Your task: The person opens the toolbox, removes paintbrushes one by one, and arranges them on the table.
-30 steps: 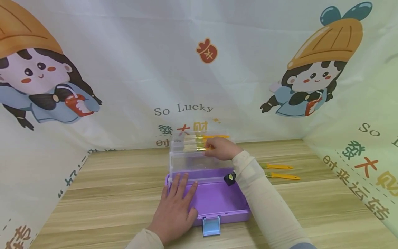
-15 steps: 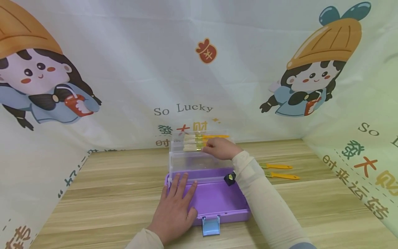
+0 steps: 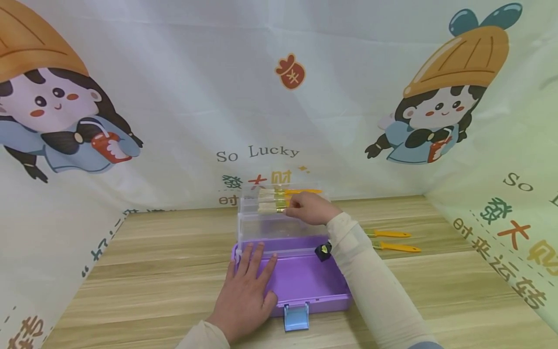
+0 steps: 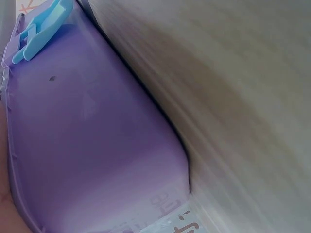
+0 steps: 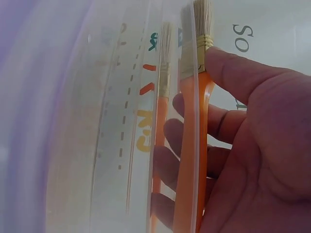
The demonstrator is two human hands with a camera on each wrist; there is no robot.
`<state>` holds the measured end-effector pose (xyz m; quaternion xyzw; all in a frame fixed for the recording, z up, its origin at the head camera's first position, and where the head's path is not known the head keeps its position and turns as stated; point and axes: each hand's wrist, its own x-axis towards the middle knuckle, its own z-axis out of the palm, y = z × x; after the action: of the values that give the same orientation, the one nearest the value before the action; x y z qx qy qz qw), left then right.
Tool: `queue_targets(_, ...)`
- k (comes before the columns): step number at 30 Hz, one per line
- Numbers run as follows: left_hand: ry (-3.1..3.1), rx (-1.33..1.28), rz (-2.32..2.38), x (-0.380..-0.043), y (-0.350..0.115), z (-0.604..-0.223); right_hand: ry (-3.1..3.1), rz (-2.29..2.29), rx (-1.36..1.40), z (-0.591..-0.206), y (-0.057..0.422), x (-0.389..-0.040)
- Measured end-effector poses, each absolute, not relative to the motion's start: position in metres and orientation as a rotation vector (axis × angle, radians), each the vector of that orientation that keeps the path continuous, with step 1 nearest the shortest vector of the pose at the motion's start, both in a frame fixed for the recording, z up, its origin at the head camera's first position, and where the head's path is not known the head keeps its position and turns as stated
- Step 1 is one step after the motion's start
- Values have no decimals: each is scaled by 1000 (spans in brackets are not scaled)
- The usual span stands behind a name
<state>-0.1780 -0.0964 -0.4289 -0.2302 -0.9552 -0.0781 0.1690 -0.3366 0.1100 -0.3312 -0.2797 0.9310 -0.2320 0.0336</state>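
Observation:
My left hand lies with spread, straight fingers over the left side of the purple box. In the left wrist view, part of that hand shows along the box's rim. The clear lid stands raised at the back, with several paintbrushes lying across its upper part, bristles to the left. My right hand holds the front paintbrush. In the right wrist view, the thumb presses by its metal ferrule, and curled fingers show behind the orange handle through clear plastic.
Two more paintbrushes with yellow-orange handles lie on the wooden table to the right. A small black object sits in the box's back right corner. The blue latch hangs down in front. Printed cloth surrounds the table.
My right fingertips have shifted slightly left along the front paintbrush, from its handle up to the ferrule. The left hand and the box have stayed in place.

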Motion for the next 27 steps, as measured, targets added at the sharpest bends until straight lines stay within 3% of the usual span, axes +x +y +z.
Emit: queue_targets(27, -2735, -655, -208, -178, -97, -429, 2999, -796, -954, -323, 121, -330)
